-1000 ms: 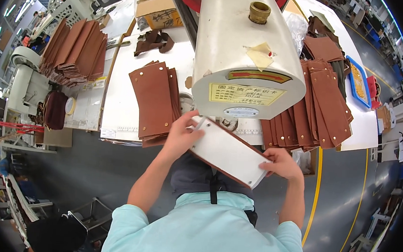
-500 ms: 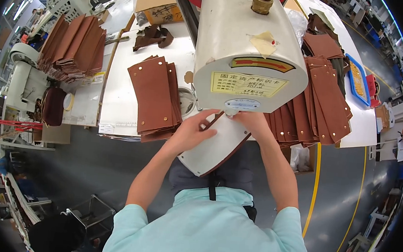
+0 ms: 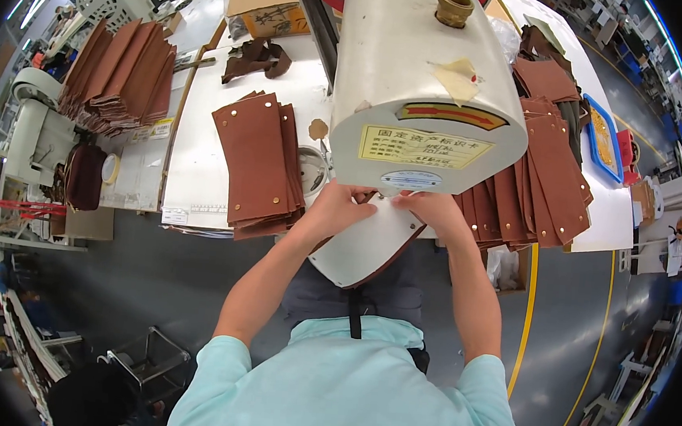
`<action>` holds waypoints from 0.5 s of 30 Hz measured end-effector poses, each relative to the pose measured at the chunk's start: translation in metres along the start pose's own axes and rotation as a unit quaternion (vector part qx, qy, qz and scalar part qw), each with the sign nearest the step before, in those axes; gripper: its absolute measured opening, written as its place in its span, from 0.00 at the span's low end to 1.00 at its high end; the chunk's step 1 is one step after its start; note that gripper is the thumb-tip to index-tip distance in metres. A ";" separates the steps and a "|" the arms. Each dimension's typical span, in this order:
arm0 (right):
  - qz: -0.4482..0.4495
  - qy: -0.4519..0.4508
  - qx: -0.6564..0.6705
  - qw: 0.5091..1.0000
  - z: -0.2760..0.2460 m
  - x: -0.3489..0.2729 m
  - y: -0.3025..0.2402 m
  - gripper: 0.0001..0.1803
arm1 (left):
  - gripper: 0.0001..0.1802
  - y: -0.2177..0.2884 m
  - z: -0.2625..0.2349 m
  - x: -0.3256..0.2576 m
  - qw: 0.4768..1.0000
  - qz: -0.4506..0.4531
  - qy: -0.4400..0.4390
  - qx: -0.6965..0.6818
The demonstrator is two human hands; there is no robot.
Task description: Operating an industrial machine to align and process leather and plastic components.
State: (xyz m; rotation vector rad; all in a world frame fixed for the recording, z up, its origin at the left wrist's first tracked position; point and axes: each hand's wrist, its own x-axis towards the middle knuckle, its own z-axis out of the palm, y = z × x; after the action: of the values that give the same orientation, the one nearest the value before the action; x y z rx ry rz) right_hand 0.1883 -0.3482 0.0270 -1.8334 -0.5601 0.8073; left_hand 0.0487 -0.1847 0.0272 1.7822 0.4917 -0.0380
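Observation:
A panel, white on its upper face with a brown edge and small metal studs, lies under the front of a cream-coloured press machine. My left hand grips the panel's left side, thumb on the white face. On the other side, my right hand is closed at the panel's far right corner, its fingertips close under the machine head and partly hidden. A round metal dish sits just left of the machine.
Brown panels with metal snaps are stacked on the table at left and right. More brown pieces stand on the far-left table. A blue tray of small gold parts lies at right. An open cardboard box stands behind.
The panel has slid away from me, further under the machine. My left hand has moved forward with it, and its thumb now lies nearer the machine head. My right hand stays close to the machine.

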 end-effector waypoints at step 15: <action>0.059 -0.021 0.187 0.980 0.001 -0.019 0.015 0.11 | 0.30 -0.024 -0.006 -0.046 0.999 0.008 0.019 0.042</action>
State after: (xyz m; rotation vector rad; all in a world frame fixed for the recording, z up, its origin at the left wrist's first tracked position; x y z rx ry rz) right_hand 0.1747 -0.3661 0.0184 -1.5149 -0.3030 0.9624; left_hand -0.0026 -0.1882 0.0196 1.8725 0.5090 -0.0140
